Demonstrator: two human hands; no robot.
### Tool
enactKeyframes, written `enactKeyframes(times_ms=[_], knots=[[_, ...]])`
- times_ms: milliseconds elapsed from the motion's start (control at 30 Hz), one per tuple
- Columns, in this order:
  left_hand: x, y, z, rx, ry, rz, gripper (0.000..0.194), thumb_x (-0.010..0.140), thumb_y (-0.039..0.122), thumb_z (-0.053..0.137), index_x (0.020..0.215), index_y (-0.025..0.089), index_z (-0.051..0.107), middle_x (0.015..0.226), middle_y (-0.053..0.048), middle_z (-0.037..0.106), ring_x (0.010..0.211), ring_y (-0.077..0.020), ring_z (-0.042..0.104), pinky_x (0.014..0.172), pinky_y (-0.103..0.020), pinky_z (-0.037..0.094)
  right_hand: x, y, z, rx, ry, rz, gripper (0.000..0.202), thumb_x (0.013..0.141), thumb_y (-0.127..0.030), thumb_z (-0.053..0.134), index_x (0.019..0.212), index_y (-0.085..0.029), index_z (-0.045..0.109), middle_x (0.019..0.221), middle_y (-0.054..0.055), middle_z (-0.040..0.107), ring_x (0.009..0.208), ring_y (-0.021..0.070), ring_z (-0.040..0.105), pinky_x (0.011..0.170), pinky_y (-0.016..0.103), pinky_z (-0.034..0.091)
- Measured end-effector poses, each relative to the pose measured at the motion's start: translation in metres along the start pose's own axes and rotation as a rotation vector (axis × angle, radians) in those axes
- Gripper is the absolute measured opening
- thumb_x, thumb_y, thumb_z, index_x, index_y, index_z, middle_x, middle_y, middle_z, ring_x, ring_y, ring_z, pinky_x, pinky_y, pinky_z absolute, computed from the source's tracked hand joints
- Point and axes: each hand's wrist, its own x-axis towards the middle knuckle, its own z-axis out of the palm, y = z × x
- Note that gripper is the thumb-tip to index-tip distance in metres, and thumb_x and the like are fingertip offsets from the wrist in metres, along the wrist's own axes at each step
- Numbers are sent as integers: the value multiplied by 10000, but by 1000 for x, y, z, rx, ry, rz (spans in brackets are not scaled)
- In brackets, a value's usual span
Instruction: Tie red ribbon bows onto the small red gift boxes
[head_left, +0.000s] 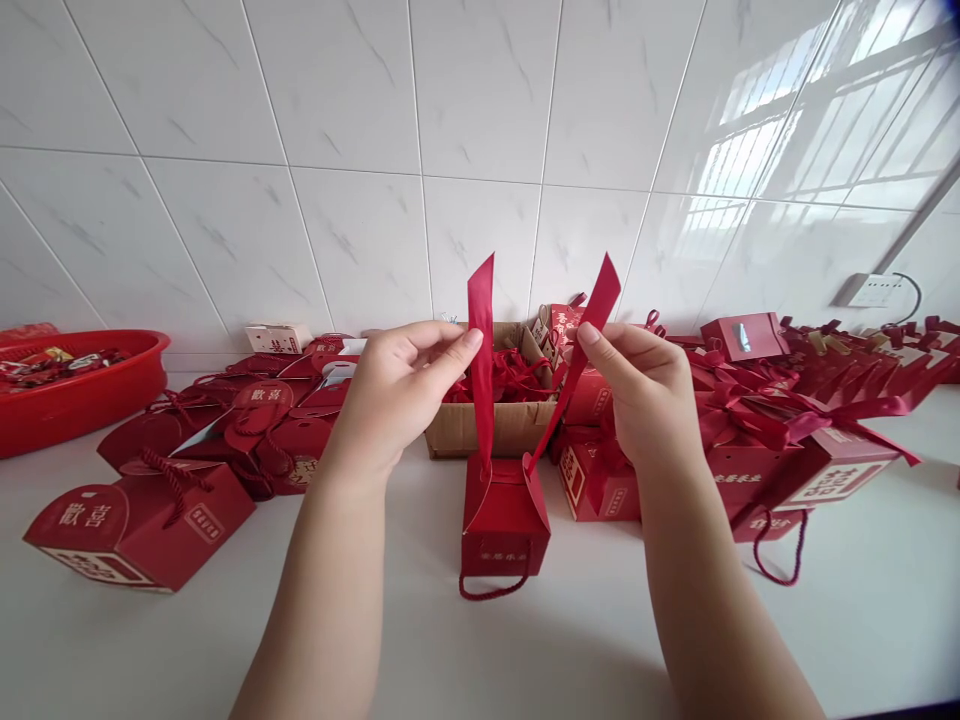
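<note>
A small red gift box [504, 515] stands on the white table in front of me, with a twisted cord handle [493, 594] hanging down its near side. From its top rises a red ribbon [483, 400] whose two ends are drawn up and apart in a V. My left hand [405, 385] pinches the left end between thumb and fingers. The right end is pinched the same way by my right hand [637, 385]. Both slanted ribbon tips stick up above my fingers. Behind the gift box sits a cardboard box [459, 430] holding a tangle of red ribbons.
Red gift boxes [142, 525] with cord handles are heaped on the left. On the right, more gift boxes [832, 470] with ribbon bows are piled. A red plastic basin [82, 410] holds wrapped sweets at far left. A tiled wall [345, 230] with a power socket [874, 291] stands behind.
</note>
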Motion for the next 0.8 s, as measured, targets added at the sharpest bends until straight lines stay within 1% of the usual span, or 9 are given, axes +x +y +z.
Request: enactKeyframes(times_ms=[100,233,400,567,667,800], knots=[[0,0,-1,-5,-22,-8,241,804,428,645,848,203,718,817,-27,706,689,-168,610,652,-274,482,0,0,0,7,-13,-6,148,788,-367,705,725,-234,721,717,-5,666,698,136,597,656,269,479],[1,0,-1,43,0,-17,239,810,419,649,890,208,731,915,-32,728,740,-174,634,680,-270,496,0,0,-1,-7,-30,-26,130,786,-354,710,737,-235,726,696,-12,656,690,130,596,639,260,480],[1,-2,-1,61,23,16,243,800,426,661,886,216,747,893,-30,739,714,-169,642,674,-272,503,1,1,-2,-14,-32,-34,123,780,-344,718,743,-228,730,707,-12,670,698,129,615,638,252,501],[1,-2,-1,76,66,72,179,807,368,662,837,219,756,751,-11,716,708,-169,633,674,-269,504,1,1,-1,28,-35,-35,137,805,-343,691,747,-220,711,739,-4,688,739,140,652,708,270,541],[1,-3,0,66,50,72,207,816,391,651,840,211,749,760,-18,715,740,-182,641,694,-274,511,0,1,1,69,-81,-13,160,837,-346,652,763,-211,692,765,9,695,757,148,665,752,297,553],[1,-4,2,17,7,60,268,819,443,639,875,199,733,803,-36,721,772,-197,656,724,-289,522,-1,0,1,79,-134,25,161,845,-349,641,810,-199,689,715,9,668,689,141,651,708,299,557]])
